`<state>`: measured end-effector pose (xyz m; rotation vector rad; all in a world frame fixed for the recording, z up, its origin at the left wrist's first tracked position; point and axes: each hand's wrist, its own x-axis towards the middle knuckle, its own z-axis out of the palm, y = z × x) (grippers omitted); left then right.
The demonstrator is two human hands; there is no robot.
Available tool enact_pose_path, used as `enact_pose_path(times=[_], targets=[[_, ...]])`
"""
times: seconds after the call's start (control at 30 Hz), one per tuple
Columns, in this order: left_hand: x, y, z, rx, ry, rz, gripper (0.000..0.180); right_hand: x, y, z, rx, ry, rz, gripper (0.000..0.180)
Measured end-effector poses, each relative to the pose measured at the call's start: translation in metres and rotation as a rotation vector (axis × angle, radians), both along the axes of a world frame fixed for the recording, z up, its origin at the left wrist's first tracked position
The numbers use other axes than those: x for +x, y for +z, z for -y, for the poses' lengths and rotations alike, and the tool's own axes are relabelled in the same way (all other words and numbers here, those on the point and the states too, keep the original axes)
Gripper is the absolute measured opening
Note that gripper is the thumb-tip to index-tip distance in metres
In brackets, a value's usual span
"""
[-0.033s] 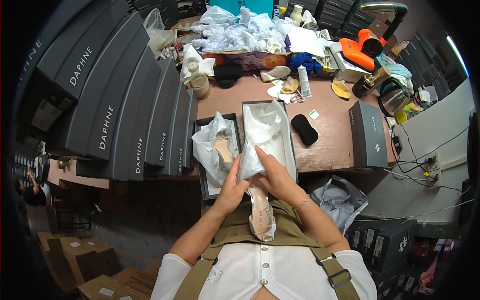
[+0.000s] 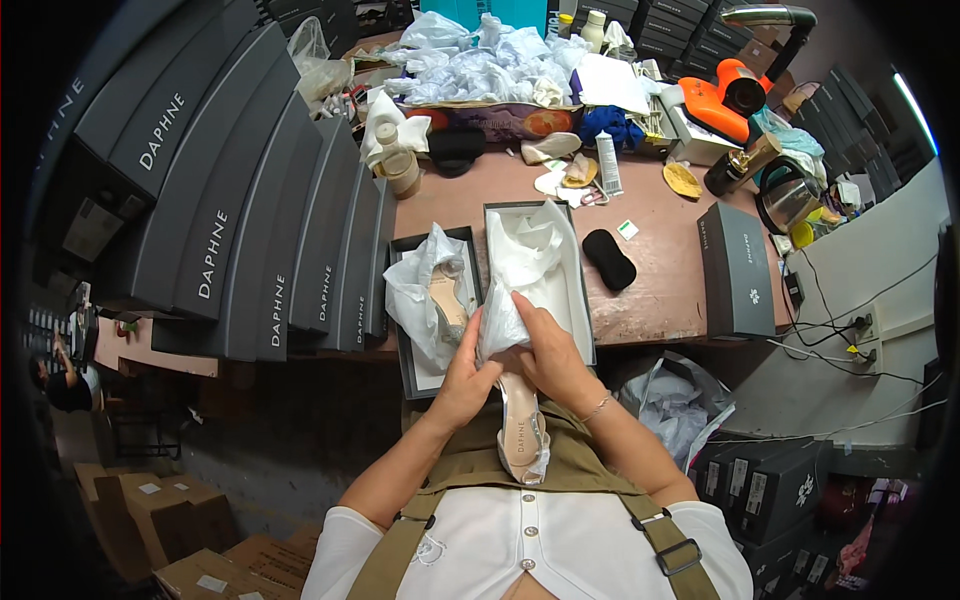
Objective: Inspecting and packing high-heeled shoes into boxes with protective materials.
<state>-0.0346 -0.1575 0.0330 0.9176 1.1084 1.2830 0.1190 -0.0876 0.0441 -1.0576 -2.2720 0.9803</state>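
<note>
Shoe (image 2: pixel 522 432), pale and slim, sits between your two hands just below the near edge of the open shoebox (image 2: pixel 575 290). In the head view your left hand (image 2: pixel 468 375) grips the shoe's side, while your right hand (image 2: pixel 545 350) closes around the white tissue paper (image 2: pixel 500 325) bunched at its toe. Left of that shoebox lies its lid (image 2: pixel 410 360), holding a second shoe (image 2: pixel 447 300) in tissue on the counter (image 2: pixel 660 290). Right of the shoebox rests a black pad (image 2: pixel 609 259).
</note>
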Motion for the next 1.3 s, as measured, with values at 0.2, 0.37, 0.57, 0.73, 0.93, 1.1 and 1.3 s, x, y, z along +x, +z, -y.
enact_pose_path(times=[0.2,0.37,0.57,0.73,0.93,1.1,1.3], targets=[[0.014,-0.006,-0.002,0.101,0.220,-0.297,0.066,-0.002,0.013,0.006,-0.009,-0.004,-0.229,0.069],[0.025,-0.026,-0.019,-0.035,0.316,-0.023,0.054,0.004,0.008,0.016,0.104,-0.060,-0.207,0.069],[0.024,0.001,-0.010,0.123,0.223,0.099,0.056,0.006,-0.001,0.027,0.116,-0.139,-0.263,0.072],[0.015,-0.019,-0.017,0.057,0.187,0.161,0.058,-0.002,-0.001,0.037,0.140,-0.117,-0.258,0.072],[-0.019,-0.025,-0.001,-0.067,-0.170,0.072,0.050,0.035,0.043,0.018,-0.182,0.006,-0.263,0.069],[-0.012,-0.006,0.019,-0.092,-0.352,-0.078,0.043,0.042,0.041,-0.019,-0.142,0.351,-0.200,0.021],[-0.006,-0.003,0.027,-0.177,-0.334,-0.002,0.046,0.046,0.018,-0.021,-0.872,0.080,-0.382,0.014]])
